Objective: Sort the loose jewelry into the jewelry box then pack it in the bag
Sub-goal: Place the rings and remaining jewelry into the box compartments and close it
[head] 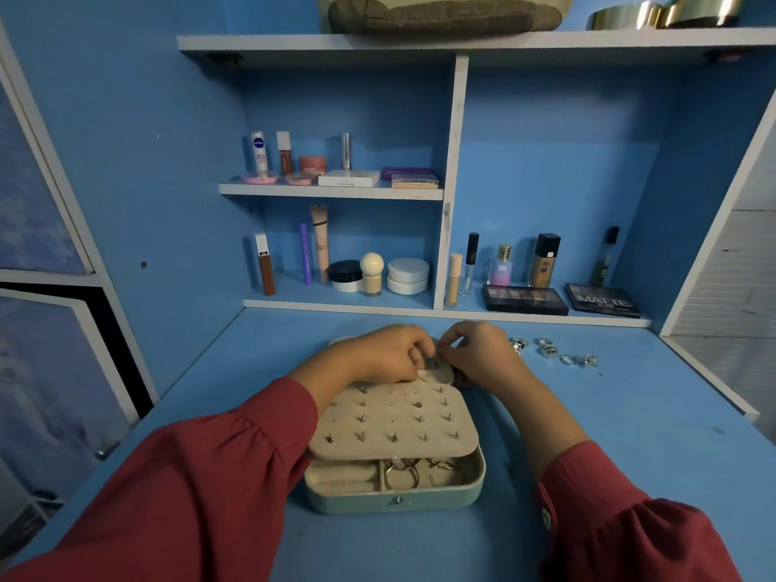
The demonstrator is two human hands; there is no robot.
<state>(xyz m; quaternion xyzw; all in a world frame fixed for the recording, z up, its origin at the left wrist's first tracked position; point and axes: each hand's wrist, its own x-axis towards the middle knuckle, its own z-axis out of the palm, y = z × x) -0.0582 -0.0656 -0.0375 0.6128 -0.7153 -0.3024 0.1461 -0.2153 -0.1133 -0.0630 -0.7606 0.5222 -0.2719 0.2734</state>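
Observation:
A teal jewelry box (394, 499) lies open on the blue desk. Its cream earring panel (392, 420) carries several studs and covers most of the tray. Hoops and rings (405, 470) lie in the front compartments. Behind the panel, my left hand (388, 354) and my right hand (478, 352) meet over the box's far part, fingers curled. They pinch something small and silvery (436, 365); what it is cannot be made out. Several loose silver rings (550, 350) lie on the desk to the right of my right hand.
Cosmetics fill the shelves behind: bottles and jars (369, 275), two dark palettes (525, 300). A brown fabric bag (445, 14) sits on the top shelf beside two gold tins (663, 12). White shelf edges frame the desk on both sides.

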